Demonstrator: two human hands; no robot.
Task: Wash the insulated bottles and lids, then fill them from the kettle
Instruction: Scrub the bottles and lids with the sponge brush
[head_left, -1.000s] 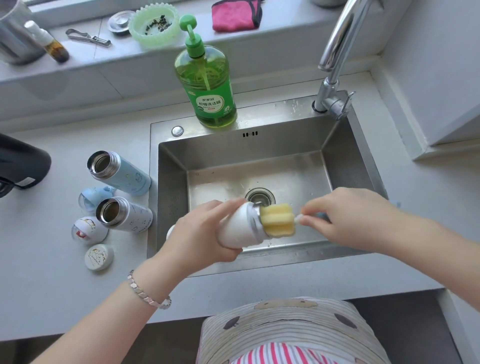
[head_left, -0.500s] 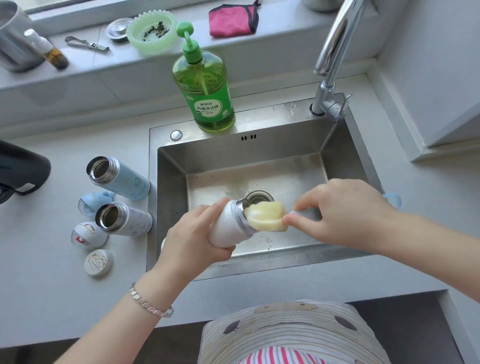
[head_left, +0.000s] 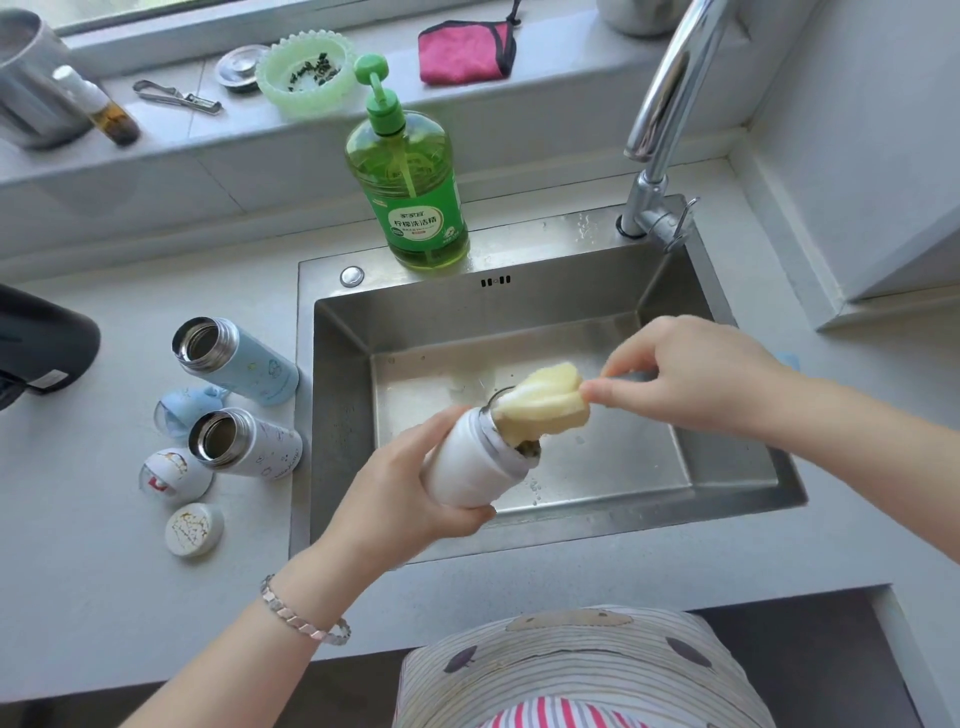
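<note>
My left hand grips a white insulated bottle over the steel sink, mouth tilted up to the right. My right hand pinches the handle of a yellow sponge brush whose head is pressed partly into the bottle's mouth. A light blue bottle and a white bottle lie open on the counter to the left. Beside them lie a blue lid and two white lids. The dark kettle shows at the left edge.
A green dish soap pump bottle stands on the sink's back rim, and the tap arches at back right. The sill holds a pink cloth, a green dish, a strainer, a peeler and a small bottle.
The bottle's mouth has tilted further up. The sponge head, outside the rim a second ago, is now squeezed partly into the opening as my right hand moved in and up.
</note>
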